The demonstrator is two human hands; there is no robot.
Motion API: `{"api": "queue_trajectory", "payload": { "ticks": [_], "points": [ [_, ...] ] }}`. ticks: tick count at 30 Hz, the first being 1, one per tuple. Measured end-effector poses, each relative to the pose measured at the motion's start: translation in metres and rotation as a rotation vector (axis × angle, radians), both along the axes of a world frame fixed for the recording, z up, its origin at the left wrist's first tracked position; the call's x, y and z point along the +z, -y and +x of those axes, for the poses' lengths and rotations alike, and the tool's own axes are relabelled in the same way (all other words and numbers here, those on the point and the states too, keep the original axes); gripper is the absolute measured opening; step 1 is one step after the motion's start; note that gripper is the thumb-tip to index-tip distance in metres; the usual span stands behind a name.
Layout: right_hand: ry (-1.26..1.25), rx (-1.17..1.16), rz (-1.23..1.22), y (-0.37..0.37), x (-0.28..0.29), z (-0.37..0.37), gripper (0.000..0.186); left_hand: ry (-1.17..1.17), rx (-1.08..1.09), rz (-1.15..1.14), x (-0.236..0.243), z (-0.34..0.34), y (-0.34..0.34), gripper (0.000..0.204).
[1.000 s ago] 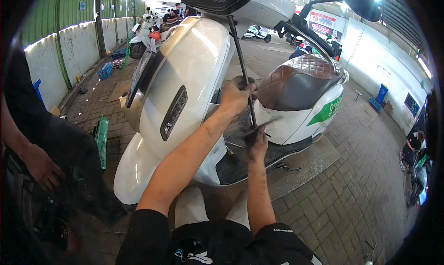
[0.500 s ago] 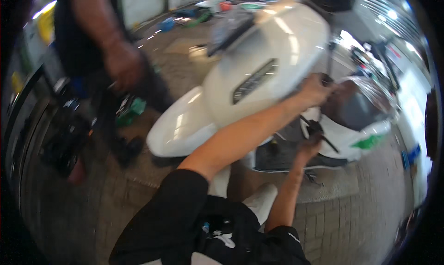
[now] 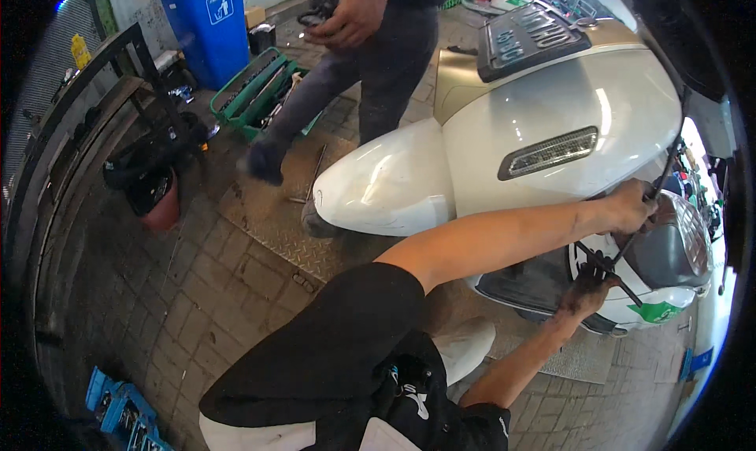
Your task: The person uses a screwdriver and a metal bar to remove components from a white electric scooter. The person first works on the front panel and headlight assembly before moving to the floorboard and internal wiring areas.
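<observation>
A white scooter [image 3: 551,89] stands in front of me, its rounded front fender [image 3: 386,187] pointing left. My left arm reaches across beside its front panel. My left hand [image 3: 628,207] is closed around the thin dark shaft of what looks like a T-handle wrench [image 3: 630,248], behind the panel. Lower down, my right hand [image 3: 589,289], its fingers darkened, grips the same tool where a crossbar meets the shaft. The shaft slants up toward a dark part at the upper right; its far end cannot be made out.
A co-worker [image 3: 398,57] stands beyond the scooter, a dark object in one hand. Left of them are a green toolbox [image 3: 264,96], a blue bin [image 3: 206,29] and a reddish bucket [image 3: 159,203]. A metal plate [image 3: 291,238] lies underfoot; a blue tool case [image 3: 118,412] is lower left.
My view has swung left, so the scooter sits farther right in it. The co-worker appears farther right. Both my hands keep their hold on the wrench.
</observation>
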State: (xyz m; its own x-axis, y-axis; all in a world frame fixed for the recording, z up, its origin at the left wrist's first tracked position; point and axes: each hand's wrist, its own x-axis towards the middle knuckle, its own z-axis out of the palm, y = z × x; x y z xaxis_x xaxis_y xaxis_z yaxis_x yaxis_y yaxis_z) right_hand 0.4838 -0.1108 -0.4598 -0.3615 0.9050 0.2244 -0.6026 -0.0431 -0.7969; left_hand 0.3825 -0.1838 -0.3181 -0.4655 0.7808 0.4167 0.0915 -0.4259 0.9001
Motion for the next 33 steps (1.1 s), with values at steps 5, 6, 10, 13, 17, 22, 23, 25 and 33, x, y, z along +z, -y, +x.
{"api": "queue_trajectory", "payload": {
  "ticks": [5, 6, 10, 13, 17, 22, 23, 25, 33],
  "points": [
    [0.345, 0.041, 0.19, -0.002, -0.01, -0.006, 0.053, -0.147, 0.393, 0.209, -0.02, -0.001, -0.029, 0.031],
    [0.493, -0.004, 0.234, -0.009, -0.017, 0.002, 0.053, -0.136, 0.254, 0.03, -0.014, 0.006, -0.023, 0.033],
    [0.558, 0.04, -0.215, 0.041, -0.01, 0.021, 0.05, -0.081, -0.111, -0.397, -0.032, 0.023, -0.008, 0.031],
    [0.418, 0.045, -0.347, 0.032, -0.049, 0.098, 0.046, -0.215, -0.095, -0.422, -0.057, 0.062, 0.015, 0.029],
    [0.681, -0.212, -0.508, 0.075, 0.012, 0.149, 0.039, -0.164, -0.222, -0.51, -0.094, 0.11, 0.096, 0.036],
    [1.12, -0.132, -0.387, 0.1, 0.071, 0.211, 0.034, 0.057, -0.431, -0.912, -0.072, 0.123, 0.204, 0.054],
    [1.108, -0.137, -0.404, 0.109, 0.084, 0.205, 0.034, 0.145, -0.402, -0.911, -0.043, 0.101, 0.23, 0.056],
    [1.194, 0.114, -0.37, 0.135, 0.112, 0.184, 0.027, 0.208, -0.257, -1.028, -0.034, 0.071, 0.285, 0.057],
    [1.584, 0.69, 0.413, 0.284, 0.048, 0.023, 0.041, 0.573, 0.787, -0.894, -0.076, -0.041, 0.538, 0.035]
  ]
}}
